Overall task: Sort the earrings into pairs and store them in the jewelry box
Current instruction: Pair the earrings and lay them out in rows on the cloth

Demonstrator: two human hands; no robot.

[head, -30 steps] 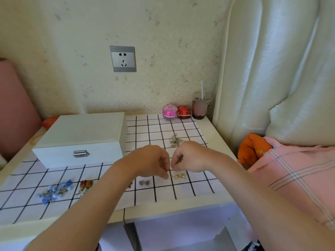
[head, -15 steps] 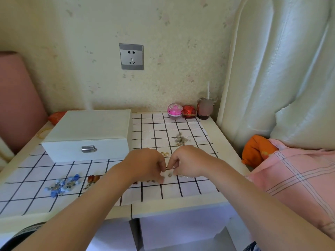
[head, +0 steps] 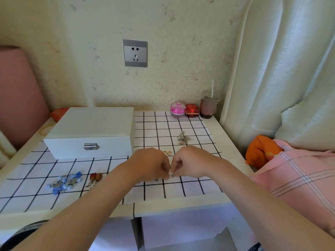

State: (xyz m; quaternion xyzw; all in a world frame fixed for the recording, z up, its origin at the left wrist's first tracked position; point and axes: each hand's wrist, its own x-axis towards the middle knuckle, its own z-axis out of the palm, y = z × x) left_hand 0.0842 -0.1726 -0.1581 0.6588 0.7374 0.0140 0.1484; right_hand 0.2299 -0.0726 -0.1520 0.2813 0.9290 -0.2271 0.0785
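- The jewelry box sits closed on the bench.
- Your left hand and right hand meet just right-front of the box, each grip curled tight, pinching one small earring between them.
- Blue earrings and red earrings lie in front of the box.
- Gold hoops and a silver cluster lie to its right.

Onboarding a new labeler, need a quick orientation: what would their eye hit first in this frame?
The left hand and right hand meet fingertip to fingertip over the middle of the checked cloth, pinching a small earring between them. Behind the left hand sits a closed white jewelry box. Blue earrings and red earrings lie on the cloth at front left.
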